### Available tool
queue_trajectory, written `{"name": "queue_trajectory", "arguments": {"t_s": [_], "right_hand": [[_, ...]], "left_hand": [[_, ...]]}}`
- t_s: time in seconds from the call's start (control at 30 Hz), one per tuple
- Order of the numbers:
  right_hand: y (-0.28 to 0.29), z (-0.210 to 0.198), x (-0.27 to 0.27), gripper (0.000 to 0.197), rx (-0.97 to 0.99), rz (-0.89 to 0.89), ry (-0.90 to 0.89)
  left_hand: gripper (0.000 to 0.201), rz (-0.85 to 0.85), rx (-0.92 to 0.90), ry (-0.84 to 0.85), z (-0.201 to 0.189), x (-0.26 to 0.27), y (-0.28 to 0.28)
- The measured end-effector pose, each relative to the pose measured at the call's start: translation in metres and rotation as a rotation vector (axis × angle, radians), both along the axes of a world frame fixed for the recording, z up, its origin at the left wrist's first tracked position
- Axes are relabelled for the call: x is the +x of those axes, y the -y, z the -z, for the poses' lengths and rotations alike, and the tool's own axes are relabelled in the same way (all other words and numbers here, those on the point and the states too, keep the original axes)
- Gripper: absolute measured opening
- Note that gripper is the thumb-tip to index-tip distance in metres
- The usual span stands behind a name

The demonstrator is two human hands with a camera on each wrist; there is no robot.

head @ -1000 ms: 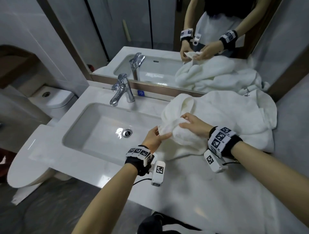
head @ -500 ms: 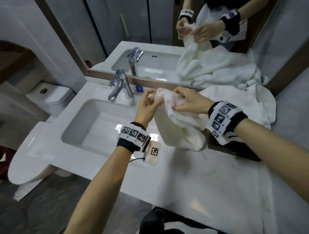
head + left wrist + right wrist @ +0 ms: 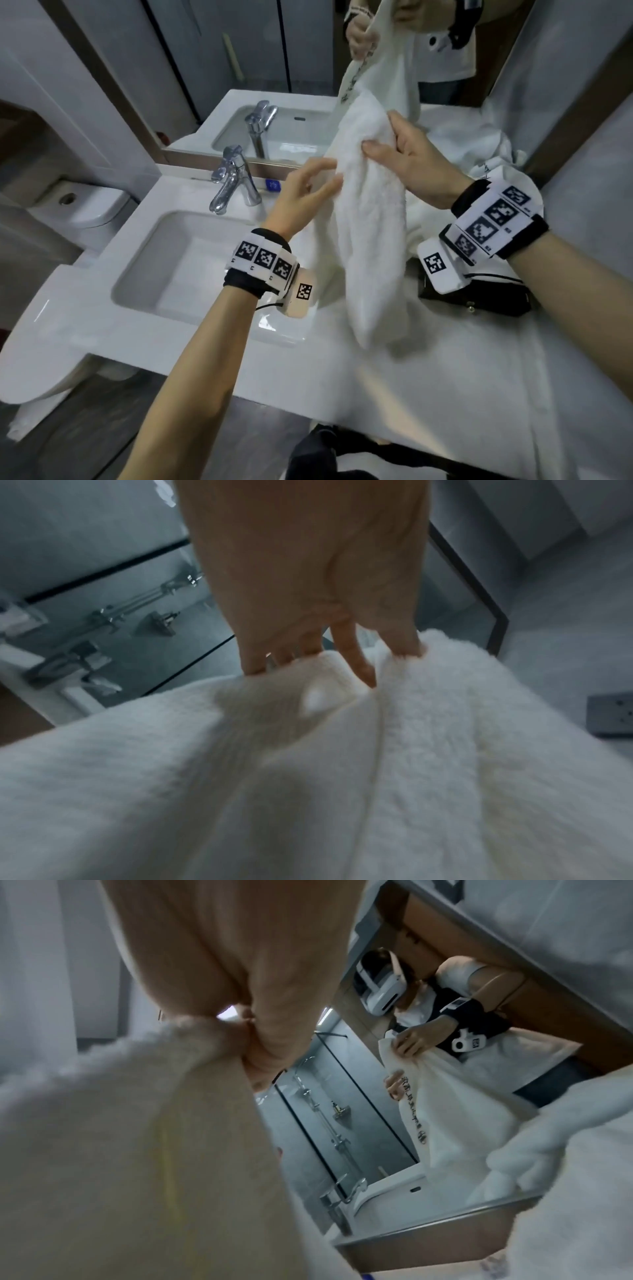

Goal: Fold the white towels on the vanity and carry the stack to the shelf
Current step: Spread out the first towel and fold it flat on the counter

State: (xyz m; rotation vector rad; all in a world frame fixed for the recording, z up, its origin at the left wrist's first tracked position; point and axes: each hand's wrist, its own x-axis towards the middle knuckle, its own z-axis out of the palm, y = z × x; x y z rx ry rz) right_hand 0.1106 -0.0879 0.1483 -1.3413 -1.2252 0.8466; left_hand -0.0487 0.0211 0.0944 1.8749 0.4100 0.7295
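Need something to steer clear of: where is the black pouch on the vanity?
Head view: the black pouch lies on the vanity, right of the hanging towel, beneath the right hand's wrist.

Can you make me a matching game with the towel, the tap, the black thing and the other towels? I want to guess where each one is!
Things:
1. held towel
2. tap
3. black pouch
4. towel pile

Places:
A. behind the sink basin
B. hanging between both hands
C. heaped by the mirror
D. flat on the counter under the right wrist

Pairs: 1-B, 2-A, 3-D, 4-C
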Motion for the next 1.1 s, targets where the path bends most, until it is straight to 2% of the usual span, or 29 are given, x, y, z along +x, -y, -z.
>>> {"name": "queue_trajectory", "arguments": {"t_s": [0.07,0.17,0.27,0.33,0.37,0.43,0.47,0.53,0.63,0.7,0.87,0.97,1.1], "right_hand": [[0.009,0.006,0.007,0.024,-0.044,0.04,-0.032],[0.027,0.026,0.02,0.013,-0.117,0.131,-0.043],[0.047,0.055,0.037,0.026,-0.275,0.223,0.012],[0.063,0.076,0.044,0.033,-0.394,0.263,0.009],[0.071,0.085,0.047,0.034,-0.444,0.279,0.019],[0.083,0.1,0.054,0.034,-0.512,0.318,0.098],[0.088,0.104,0.057,0.032,-0.518,0.342,0.128],[0.094,0.108,0.061,0.028,-0.473,0.394,0.12],[0.099,0.108,0.062,0.021,-0.405,0.417,0.107],[0.1,0.111,0.061,0.019,-0.377,0.447,0.131],[0.101,0.12,0.063,0.02,-0.384,0.56,0.133],[0.098,0.123,0.06,0.039,-0.443,0.584,0.184],[0.097,0.128,0.06,0.026,-0.463,0.629,0.301]], "left_hand": [[0.017,0.103,-0.105,-0.019,0.0,0.006,0.003],[0.013,0.17,-0.173,-0.105,0.013,0.017,0.003],[0.018,0.185,-0.168,-0.21,0.039,0.03,0.004],[0.029,0.177,-0.132,-0.233,0.057,0.04,0.008],[0.028,0.18,-0.097,-0.25,0.064,0.045,0.012],[0.012,0.22,-0.06,-0.289,0.076,0.055,0.023],[0.006,0.242,-0.048,-0.308,0.08,0.06,0.029],[0.024,0.276,-0.025,-0.365,0.086,0.07,0.04],[0.021,0.334,0.014,-0.526,0.09,0.084,0.051],[0.03,0.345,0.067,-0.586,0.092,0.092,0.055],[0.014,0.286,0.163,-0.513,0.092,0.106,0.063],[0.022,0.314,0.107,-0.473,0.094,0.108,0.068],[0.029,0.345,0.06,-0.496,0.098,0.105,0.066]]}}
